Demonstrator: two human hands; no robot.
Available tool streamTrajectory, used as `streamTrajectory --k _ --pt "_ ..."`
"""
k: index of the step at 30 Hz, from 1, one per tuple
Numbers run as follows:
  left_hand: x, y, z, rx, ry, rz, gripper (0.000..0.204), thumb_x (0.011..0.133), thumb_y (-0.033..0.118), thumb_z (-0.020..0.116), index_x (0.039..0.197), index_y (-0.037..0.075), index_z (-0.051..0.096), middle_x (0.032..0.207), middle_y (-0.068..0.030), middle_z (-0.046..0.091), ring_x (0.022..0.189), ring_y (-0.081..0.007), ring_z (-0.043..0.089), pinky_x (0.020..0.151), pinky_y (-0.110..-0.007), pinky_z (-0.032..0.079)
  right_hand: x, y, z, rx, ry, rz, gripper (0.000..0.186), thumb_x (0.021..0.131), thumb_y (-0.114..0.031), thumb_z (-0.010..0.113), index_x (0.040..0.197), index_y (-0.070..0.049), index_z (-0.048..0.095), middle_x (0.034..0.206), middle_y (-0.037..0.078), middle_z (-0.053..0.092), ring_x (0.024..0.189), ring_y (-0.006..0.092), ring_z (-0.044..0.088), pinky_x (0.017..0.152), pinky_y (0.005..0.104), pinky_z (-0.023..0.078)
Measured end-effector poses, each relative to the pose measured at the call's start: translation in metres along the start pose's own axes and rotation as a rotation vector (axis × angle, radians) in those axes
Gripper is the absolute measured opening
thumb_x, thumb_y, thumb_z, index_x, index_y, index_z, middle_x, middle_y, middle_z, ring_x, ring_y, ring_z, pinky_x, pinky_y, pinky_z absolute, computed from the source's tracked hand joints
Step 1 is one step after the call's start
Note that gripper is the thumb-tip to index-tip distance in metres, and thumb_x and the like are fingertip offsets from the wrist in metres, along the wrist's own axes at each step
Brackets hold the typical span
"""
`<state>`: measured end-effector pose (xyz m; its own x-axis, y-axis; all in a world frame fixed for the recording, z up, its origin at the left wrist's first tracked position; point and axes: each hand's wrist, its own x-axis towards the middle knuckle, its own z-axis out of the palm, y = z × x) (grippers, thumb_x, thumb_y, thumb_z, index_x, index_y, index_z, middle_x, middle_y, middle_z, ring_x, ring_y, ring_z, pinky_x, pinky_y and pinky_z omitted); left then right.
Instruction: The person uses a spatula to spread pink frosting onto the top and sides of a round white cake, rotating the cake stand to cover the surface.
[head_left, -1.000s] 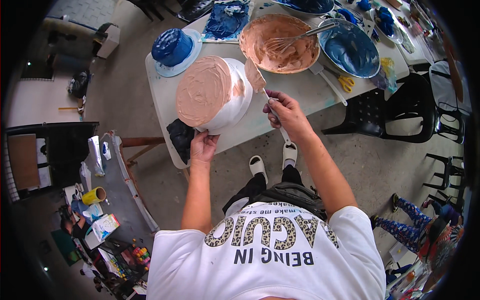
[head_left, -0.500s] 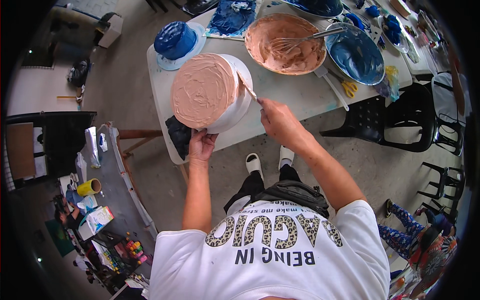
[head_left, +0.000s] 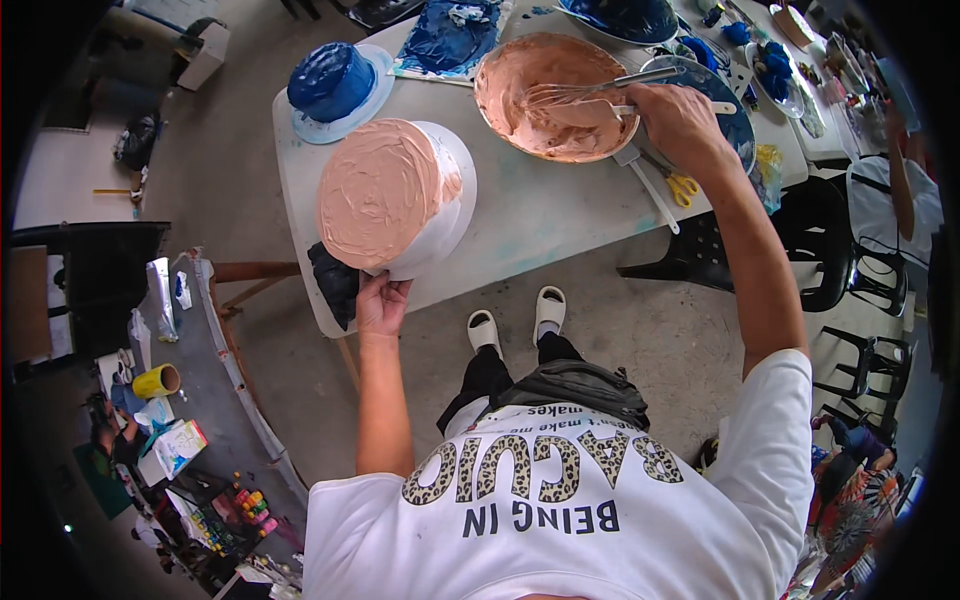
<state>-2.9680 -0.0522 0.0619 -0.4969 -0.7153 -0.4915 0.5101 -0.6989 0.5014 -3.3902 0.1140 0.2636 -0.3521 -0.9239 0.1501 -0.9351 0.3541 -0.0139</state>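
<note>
A round cake [head_left: 375, 195] with peach frosting on top and on part of its pale side is tilted over the near left of the table. My left hand [head_left: 382, 303] grips the near edge of the white cake board [head_left: 462, 205] beneath it, its fingertips partly hidden. My right hand [head_left: 682, 128] is closed round the pale handle of a spatula [head_left: 722, 108], reaching over the bowl [head_left: 480, 95] of peach frosting [head_left: 520, 115]. The spatula's blade is in the frosting. A whisk [head_left: 640, 76] lies in the same bowl, its metal handle over the rim just above my right hand.
A blue-frosted cake [head_left: 330, 82] stands beyond the peach one, near a blue-smeared sheet [head_left: 450, 38]. Yellow-handled scissors [head_left: 683, 190] and a white-handled spatula [head_left: 660, 205] lie right of the bowl. A black cloth [head_left: 333, 285] rests at the table corner; a black chair [head_left: 700, 245] stands right.
My right hand has moved with the spatula from the cake's side to the frosting bowl. A peach smear now shows on the cake's pale side. My left hand keeps its grip.
</note>
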Motion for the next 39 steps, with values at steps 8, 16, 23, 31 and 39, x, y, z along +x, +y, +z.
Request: streamTrajectory --k 8,16,23,31,39 --pt "0.001 -0.016 0.013 -0.013 -0.021 -0.028 0.056 0.081 -0.009 0.042 0.131 0.015 0.04 0.123 -0.013 0.054 0.109 -0.0315 0.058 0.094 -0.053 0.048 0.046 0.009 0.018 -0.332 -0.255 0.066 0.016 0.075 -0.011 0.059 0.086 -0.008 0.07 0.088 0.012 0.068 0.086 0.0275 0.067 0.07 0.0389 0.053" --pt "-0.001 -0.02 0.017 -0.018 -0.014 -0.015 0.056 0.08 -0.008 0.044 0.131 0.015 0.04 0.122 -0.0128 0.056 0.106 -0.0303 0.06 0.091 -0.051 0.051 0.063 0.008 0.044 -0.245 -0.373 0.094 0.022 0.075 -0.009 0.059 0.093 -0.008 0.071 0.097 0.013 0.068 0.093 0.0288 0.066 0.078 0.0376 0.052" --pt "0.001 -0.026 0.018 -0.039 -0.098 -0.019 0.054 0.081 -0.007 0.044 0.13 0.012 0.039 0.119 -0.0131 0.057 0.105 -0.0293 0.06 0.09 -0.05 0.051 0.065 0.029 0.057 -0.183 -0.391 0.148 0.018 0.074 -0.007 0.058 0.087 -0.007 0.071 0.093 0.013 0.069 0.09 0.0309 0.066 0.076 0.0389 0.052" --pt "0.007 -0.025 0.018 -0.049 -0.09 -0.01 0.051 0.081 -0.007 0.044 0.128 0.013 0.042 0.12 -0.0126 0.056 0.104 -0.028 0.06 0.09 -0.049 0.052 0.061 0.052 0.089 -0.118 -0.187 -0.088 0.015 0.073 -0.015 0.062 0.084 -0.012 0.071 0.087 0.01 0.068 0.088 0.0263 0.065 0.074 0.0411 0.05" --pt "0.006 -0.023 0.017 -0.02 -0.06 0.04 0.042 0.081 -0.006 0.046 0.121 0.008 0.048 0.116 -0.0117 0.058 0.106 -0.0281 0.059 0.093 -0.049 0.05 0.07 0.043 0.08 0.127 -0.353 -0.08 0.025 0.072 -0.017 0.063 0.095 -0.015 0.072 0.089 0.011 0.068 0.092 0.0285 0.062 0.079 0.04 0.048"
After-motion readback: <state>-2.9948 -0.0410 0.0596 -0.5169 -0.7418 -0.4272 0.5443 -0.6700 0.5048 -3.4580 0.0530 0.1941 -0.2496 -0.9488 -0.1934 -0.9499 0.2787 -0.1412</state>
